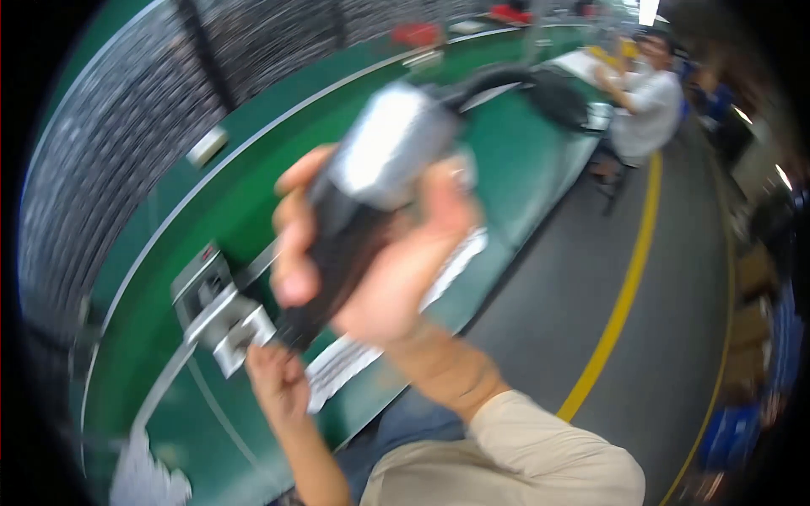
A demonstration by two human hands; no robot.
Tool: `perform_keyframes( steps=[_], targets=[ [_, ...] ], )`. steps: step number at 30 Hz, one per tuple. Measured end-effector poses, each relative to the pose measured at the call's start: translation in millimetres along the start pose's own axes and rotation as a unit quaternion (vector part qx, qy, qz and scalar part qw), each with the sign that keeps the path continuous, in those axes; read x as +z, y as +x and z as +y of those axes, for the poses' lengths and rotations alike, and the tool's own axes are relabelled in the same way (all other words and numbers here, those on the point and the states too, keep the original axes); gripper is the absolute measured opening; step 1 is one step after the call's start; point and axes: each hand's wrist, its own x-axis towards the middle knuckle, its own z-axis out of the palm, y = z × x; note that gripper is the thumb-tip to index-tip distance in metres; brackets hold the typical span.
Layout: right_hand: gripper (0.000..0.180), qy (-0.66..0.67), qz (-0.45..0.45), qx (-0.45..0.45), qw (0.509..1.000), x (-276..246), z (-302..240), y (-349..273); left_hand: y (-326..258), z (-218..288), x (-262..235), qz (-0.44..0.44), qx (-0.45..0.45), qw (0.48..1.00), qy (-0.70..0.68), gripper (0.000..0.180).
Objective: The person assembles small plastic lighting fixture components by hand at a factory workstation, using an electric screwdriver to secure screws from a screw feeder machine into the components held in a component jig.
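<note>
My right hand (396,278) is raised close to the view, its fingers wrapped round a blurred black device with a shiny silver end (384,143). A thick black cable (498,78) leads from that end to a dark coil farther right. The device's narrow black end points down toward my left hand (280,384). My left fingers are closed just below that end; what they hold, if anything, is too blurred to tell. Beside them, a grey metal dispenser-like fixture (207,291) stands on the green bench, with a pale strip (164,384) running off it.
The green worktop (207,422) curves away to the far right. A white printed strip (344,371) lies along its near side. A small white block (207,146) sits toward the back. At the far right a person (650,105) sits by the bench. A yellow line (620,312) marks the floor.
</note>
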Motion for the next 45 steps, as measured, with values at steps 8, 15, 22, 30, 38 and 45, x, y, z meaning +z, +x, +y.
perform_keyframes(
  steps=[8, 15, 22, 30, 38, 45],
  targets=[
    [0.074, 0.012, -0.164, 0.036, 0.986, -22, -15, 12, 6, -8, 21, -0.123, 0.078, 0.989, -0.039, 0.022],
    [0.065, 0.045, -0.181, 0.053, 0.981, -16, -2, 11, -2, 3, 14, -0.133, 0.075, 0.985, -0.085, 0.027],
    [0.063, 0.032, -0.199, 0.066, 0.977, -18, 2, 10, -13, 17, 39, -0.026, 0.082, 0.985, 0.151, 0.027],
    [0.062, 0.016, -0.193, 0.080, 0.978, -21, 3, 10, -14, 29, 63, -0.006, 0.134, 0.916, 0.379, 0.029],
    [0.063, 0.021, -0.194, 0.091, 0.977, -24, 11, 10, -17, 33, 69, -0.002, 0.150, 0.865, 0.478, 0.029],
    [0.063, 0.027, -0.205, 0.082, 0.975, -22, 8, 10, -17, 35, 76, 0.031, 0.116, 0.848, 0.517, 0.030]
  ],
)
